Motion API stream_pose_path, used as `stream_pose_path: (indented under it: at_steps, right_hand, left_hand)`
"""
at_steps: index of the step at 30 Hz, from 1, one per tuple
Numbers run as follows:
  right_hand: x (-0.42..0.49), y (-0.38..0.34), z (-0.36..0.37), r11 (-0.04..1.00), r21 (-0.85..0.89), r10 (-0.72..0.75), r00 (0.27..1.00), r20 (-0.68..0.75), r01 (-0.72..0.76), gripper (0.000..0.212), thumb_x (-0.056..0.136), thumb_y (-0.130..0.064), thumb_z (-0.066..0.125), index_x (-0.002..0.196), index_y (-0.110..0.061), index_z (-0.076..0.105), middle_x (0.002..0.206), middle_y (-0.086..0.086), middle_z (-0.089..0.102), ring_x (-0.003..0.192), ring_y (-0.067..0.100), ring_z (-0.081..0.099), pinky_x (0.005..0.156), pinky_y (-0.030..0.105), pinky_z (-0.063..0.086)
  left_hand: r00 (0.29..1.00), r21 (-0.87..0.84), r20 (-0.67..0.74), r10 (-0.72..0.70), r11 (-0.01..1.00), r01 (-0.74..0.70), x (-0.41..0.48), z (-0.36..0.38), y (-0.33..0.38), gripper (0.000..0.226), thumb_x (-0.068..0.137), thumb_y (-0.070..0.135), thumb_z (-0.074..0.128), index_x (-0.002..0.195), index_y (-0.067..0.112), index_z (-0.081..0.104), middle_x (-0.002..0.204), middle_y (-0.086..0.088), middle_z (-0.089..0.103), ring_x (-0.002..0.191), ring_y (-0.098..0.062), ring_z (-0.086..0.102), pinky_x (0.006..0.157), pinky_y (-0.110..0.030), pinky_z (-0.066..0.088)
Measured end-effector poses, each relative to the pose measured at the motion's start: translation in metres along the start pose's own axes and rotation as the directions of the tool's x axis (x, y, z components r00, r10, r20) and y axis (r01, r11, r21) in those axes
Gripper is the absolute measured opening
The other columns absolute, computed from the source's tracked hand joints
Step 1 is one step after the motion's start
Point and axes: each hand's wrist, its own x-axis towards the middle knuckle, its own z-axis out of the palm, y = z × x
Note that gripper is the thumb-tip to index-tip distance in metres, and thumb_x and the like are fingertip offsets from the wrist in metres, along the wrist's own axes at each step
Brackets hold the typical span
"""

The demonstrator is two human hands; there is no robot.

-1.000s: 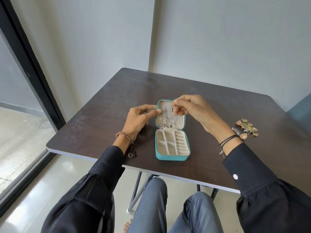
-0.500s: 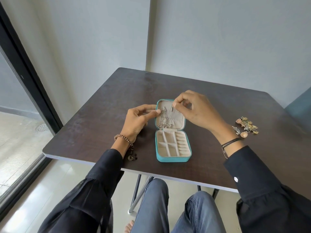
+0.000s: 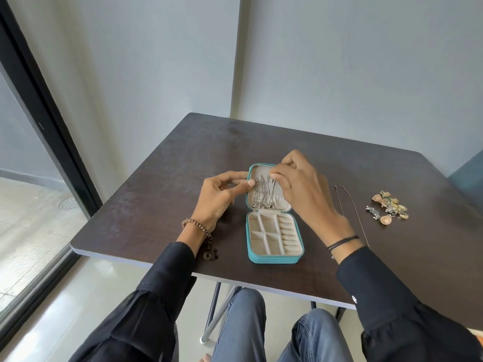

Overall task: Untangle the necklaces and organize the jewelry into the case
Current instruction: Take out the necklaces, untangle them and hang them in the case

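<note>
Step in hand: hanging silver chain necklaces [image 3: 262,194] on the hooks in the beige lid of the small teal zip jewellery case [image 3: 274,258], which lies open mid-bench.
Right hand [image 3: 300,189]: fingertips pinched shut at the top of one chain, at the lid's upper edge.
Left hand [image 3: 219,197]: thumb and forefinger closed at the lid's left rim; whether they grip a chain, I cannot tell.
Advice: steady the lid, seat each chain singly, let pendants drop into the elastic pocket.
Outstanding: thin dark chain [image 3: 350,207] and a heap of gold-toned earrings [image 3: 389,207] lie to the right; tray compartments look empty.
Surface: dark brown wood-grain bench [image 3: 156,199], matte, level.
Room: grey walls, glazed door on the left.
</note>
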Motion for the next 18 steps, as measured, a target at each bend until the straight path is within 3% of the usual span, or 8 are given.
stream_pose_path:
  at_steps: [5, 10, 18]
  right_hand:
    - [-0.003, -0.0058, 0.0003, 0.996, -0.088, -0.011, 0.997, -0.082, 0.004, 0.005, 0.088, -0.014, 0.078, 0.088, -0.015, 0.073, 0.093, 0.001, 0.058, 0.081, 0.021, 0.062, 0.045, 0.03, 0.049]
    - [-0.0045, -0.0063, 0.0017, 0.994, -0.106, -0.002, 0.995, -0.103, -0.009, 0.006, 0.09, -0.014, 0.077, 0.092, -0.018, 0.073, 0.094, -0.002, 0.06, 0.081, 0.018, 0.063, 0.043, 0.029, 0.048]
    - [-0.0097, -0.0058, 0.0069, 0.987, -0.155, -0.03, 1.0, -0.002, 0.03, 0.036, 0.076, 0.009, 0.075, 0.105, -0.011, 0.068, 0.103, 0.003, 0.057, 0.09, 0.022, 0.058, 0.045, 0.027, 0.037]
  left_hand:
    - [1.0, -0.006, 0.013, -0.002, 1.0, 0.002, -0.0008, -0.0013, 0.0005, 0.023, 0.083, 0.024, 0.081, 0.104, 0.015, 0.078, 0.084, 0.008, 0.076, 0.055, 0.0, 0.047, 0.05, -0.01, 0.036]
    - [1.0, 0.002, 0.022, 0.009, 1.0, -0.009, -0.0009, -0.0018, 0.0002, 0.024, 0.083, 0.027, 0.081, 0.104, 0.018, 0.079, 0.091, 0.004, 0.078, 0.066, -0.021, 0.042, 0.05, -0.012, 0.037]
    - [1.0, 0.014, 0.012, 0.011, 1.0, -0.012, -0.0008, -0.0015, -0.0013, 0.026, 0.083, 0.029, 0.081, 0.107, 0.02, 0.078, 0.093, 0.008, 0.077, 0.072, -0.026, 0.043, 0.049, -0.013, 0.038]
